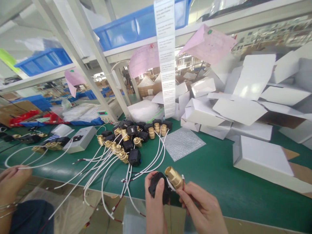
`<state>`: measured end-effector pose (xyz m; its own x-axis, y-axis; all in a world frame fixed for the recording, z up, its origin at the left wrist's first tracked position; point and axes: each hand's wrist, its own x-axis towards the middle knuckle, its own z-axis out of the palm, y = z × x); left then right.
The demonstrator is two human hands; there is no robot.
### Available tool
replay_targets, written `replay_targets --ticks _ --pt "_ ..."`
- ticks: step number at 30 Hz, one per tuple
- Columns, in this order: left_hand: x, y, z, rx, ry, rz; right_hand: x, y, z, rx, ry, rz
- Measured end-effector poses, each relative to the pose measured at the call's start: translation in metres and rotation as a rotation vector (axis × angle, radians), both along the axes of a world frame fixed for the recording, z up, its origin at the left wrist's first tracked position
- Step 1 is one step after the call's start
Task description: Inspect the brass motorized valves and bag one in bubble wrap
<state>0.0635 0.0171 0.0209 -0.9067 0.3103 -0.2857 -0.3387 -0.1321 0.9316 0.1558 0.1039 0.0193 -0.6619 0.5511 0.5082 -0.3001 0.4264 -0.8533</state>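
Observation:
My left hand is wrapped round the black housing of a motorised brass valve, held just over the near edge of the green table. My right hand pinches the valve's white cable where it coils beside the brass fitting. Both hands are closed on this one valve. Behind it lies a pile of similar valves with black housings, brass ends and long white cables trailing toward the table edge.
A sheet of bubble wrap lies right of the pile. Folded white boxes are heaped at the right. Another person's hand holds a white cable at the far left. A white device and more valves sit left.

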Motion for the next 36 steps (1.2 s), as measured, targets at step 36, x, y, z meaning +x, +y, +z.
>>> replay_targets --ticks 36 --pt "-0.011 0.003 0.015 -0.201 0.304 -0.285 0.012 0.057 -0.044 -0.478 -0.347 0.529"
